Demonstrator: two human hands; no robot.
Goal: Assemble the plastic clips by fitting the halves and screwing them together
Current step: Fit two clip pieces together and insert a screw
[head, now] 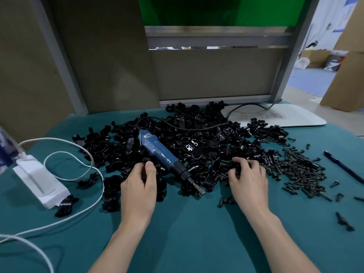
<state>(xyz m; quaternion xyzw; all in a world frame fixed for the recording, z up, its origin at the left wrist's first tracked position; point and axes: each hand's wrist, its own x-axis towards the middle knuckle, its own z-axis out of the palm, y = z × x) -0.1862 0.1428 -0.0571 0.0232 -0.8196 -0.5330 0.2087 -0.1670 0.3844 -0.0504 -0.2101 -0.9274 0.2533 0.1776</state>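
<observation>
A big heap of black plastic clip halves (197,134) covers the middle of the teal cloth. A blue electric screwdriver (163,154) lies across the heap, its bit pointing toward me. To the right spreads a pile of black screws (299,170). My left hand (137,188) is at the heap's near left edge and pinches a black clip half (146,160) between thumb and fingers. My right hand (249,180) rests with curled fingers on the clip halves at the near right of the heap; whether it holds one is hidden.
A white power adapter (38,180) with a white cable (82,174) lies at the left. A dark pen (344,168) lies at the far right. A white board (279,117) sits behind the heap. Loose clip parts (343,221) lie at the right. A grey partition (216,75) stands behind.
</observation>
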